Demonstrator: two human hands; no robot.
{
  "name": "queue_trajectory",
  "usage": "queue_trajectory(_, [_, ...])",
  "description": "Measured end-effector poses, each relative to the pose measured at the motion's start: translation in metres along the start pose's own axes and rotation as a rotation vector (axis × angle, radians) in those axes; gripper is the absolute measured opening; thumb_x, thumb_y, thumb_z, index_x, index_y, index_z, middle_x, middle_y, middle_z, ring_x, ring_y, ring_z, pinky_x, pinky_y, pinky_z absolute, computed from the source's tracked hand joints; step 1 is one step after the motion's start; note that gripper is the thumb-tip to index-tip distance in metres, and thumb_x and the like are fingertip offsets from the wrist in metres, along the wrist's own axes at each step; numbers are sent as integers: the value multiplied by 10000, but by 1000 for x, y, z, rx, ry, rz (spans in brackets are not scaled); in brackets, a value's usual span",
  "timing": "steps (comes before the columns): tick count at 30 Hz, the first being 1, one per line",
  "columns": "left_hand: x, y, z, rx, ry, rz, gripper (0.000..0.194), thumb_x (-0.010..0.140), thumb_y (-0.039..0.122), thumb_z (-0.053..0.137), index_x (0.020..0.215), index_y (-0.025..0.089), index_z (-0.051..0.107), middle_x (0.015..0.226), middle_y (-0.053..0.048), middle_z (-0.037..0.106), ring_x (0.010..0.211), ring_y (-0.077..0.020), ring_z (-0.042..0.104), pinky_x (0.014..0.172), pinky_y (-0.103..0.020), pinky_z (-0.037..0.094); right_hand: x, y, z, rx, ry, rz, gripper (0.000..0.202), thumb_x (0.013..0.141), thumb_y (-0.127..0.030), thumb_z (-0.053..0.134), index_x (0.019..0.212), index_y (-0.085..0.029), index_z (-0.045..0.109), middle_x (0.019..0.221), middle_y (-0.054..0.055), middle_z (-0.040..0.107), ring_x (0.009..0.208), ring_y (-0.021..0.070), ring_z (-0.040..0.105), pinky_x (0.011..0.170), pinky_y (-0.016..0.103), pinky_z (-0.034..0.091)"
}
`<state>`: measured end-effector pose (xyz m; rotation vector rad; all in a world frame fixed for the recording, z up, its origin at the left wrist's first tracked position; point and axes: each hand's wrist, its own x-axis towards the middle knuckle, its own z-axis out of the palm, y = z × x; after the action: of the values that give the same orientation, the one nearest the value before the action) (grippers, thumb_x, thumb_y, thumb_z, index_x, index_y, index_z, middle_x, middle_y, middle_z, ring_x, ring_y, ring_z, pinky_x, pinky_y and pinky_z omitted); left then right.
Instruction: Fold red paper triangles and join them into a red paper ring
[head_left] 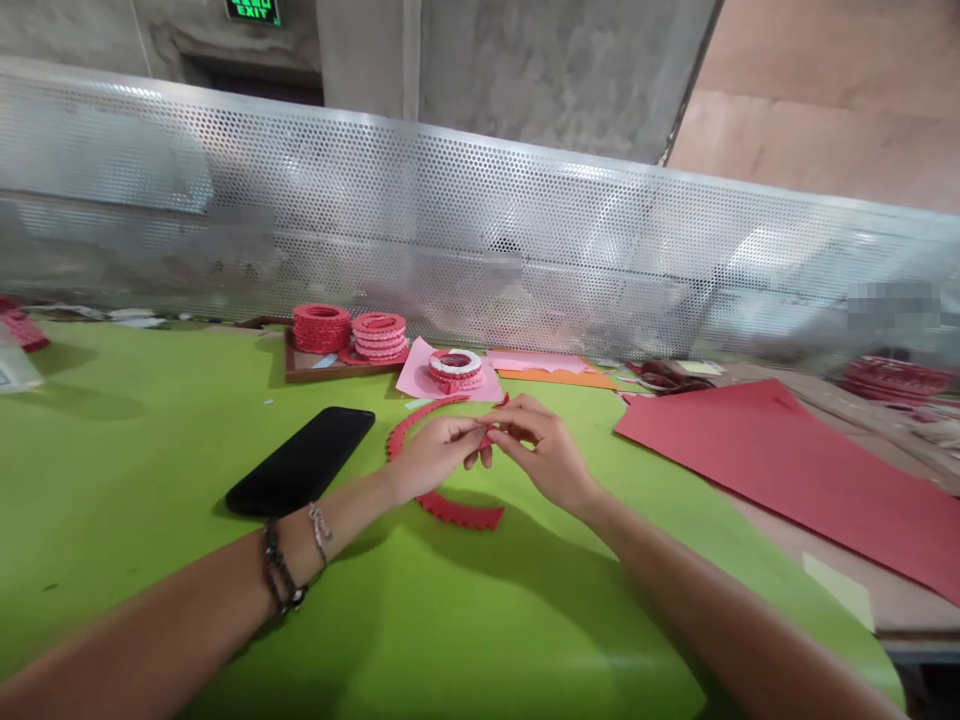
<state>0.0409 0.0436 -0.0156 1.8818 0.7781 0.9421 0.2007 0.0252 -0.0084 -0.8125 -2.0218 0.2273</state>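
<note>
Both my hands meet above the green table top (360, 610). My left hand (439, 452) pinches a small piece of red paper (488, 436), and the fingers of my right hand (541, 445) close on the same piece from the other side. Its exact shape is mostly hidden by the fingers. Beneath my left hand lies a curved red paper strip (459, 513) with a notched edge, bent into an open arc. A black phone (301, 462) rests on the table to the left of my left wrist.
Stacks of red rings (321, 330) and pink rings (379, 338) stand on a brown tray (300, 372) at the back. Nearby, a white-topped ring stack (455, 370) sits on pink paper (412, 378). A large red sheet (787, 470) lies right. A perforated metal screen (480, 210) stands behind.
</note>
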Motion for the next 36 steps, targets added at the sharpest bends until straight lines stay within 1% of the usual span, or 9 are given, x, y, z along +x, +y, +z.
queue_trajectory(7, [-1, 1, 0, 79, -101, 118, 236, 865, 297, 388, 726, 176, 536, 648, 26, 572, 578, -91, 473, 576, -195, 395, 0, -2, 3, 112, 78, 124, 94, 804, -174, 511, 762, -182, 595, 683, -1, 526, 585, 103, 493, 517, 236, 417])
queue_trajectory(14, [-8, 13, -1, 418, 63, 184, 222, 884, 218, 370, 705, 173, 491, 576, 38, 574, 507, -89, 470, 537, -203, 359, -1, -3, 5, 234, 90, 200, 65, 790, -238, 511, 767, -187, 545, 677, -9, 546, 591, 98, 501, 544, 240, 433])
queue_trajectory(18, [-11, 18, -4, 400, 39, 232, 267, 876, 209, 371, 622, 177, 445, 507, 47, 518, 465, -82, 457, 510, -198, 351, 2, -3, 1, 374, -30, 230, 104, 771, -276, 534, 809, -182, 557, 707, -2, 580, 589, 87, 512, 525, 222, 443])
queue_trajectory(22, [-8, 15, -6, 316, -9, 217, 261, 864, 236, 360, 627, 175, 450, 543, 28, 548, 469, -85, 474, 501, -200, 370, 4, -4, -6, 385, -106, 239, 116, 745, -278, 571, 801, -178, 588, 686, -7, 590, 564, 78, 497, 529, 224, 438])
queue_trajectory(26, [-6, 9, -14, 345, -97, 211, 253, 850, 364, 420, 820, 151, 553, 755, -33, 629, 649, -132, 561, 609, -241, 436, 6, 0, -12, 372, -73, 273, 111, 737, -284, 581, 767, -176, 576, 624, -33, 544, 514, 63, 460, 493, 212, 406])
queue_trajectory(28, [-7, 7, -18, 486, -225, 210, 370, 787, 451, 538, 1008, 157, 565, 986, -78, 624, 859, -189, 577, 753, -298, 446, 8, 3, -16, 401, -23, 309, 148, 743, -324, 575, 733, -181, 535, 584, -54, 503, 469, 51, 434, 447, 197, 374])
queue_trajectory(30, [-7, 4, -19, 635, -421, 183, 500, 699, 472, 651, 1104, 192, 560, 1152, -93, 564, 1051, -249, 520, 881, -352, 406, 9, 8, -19, 440, 24, 353, 212, 755, -383, 562, 712, -193, 479, 549, -71, 474, 429, 44, 414, 405, 184, 336])
queue_trajectory(33, [-7, 1, -17, 707, -598, 152, 406, 711, 361, 673, 1077, 206, 597, 1164, -81, 553, 1124, -257, 484, 938, -351, 373, 10, 11, -20, 489, 73, 396, 265, 770, -430, 539, 705, -201, 423, 597, -48, 550, 412, 39, 426, 376, 175, 311])
queue_trajectory(36, [-6, 0, -15, 697, -578, 154, 255, 757, 263, 620, 997, 179, 630, 1067, -78, 594, 1032, -235, 541, 898, -318, 389, 9, 8, -17, 516, 116, 390, 257, 749, -422, 574, 743, -191, 459, 686, -7, 625, 443, 46, 488, 396, 178, 357])
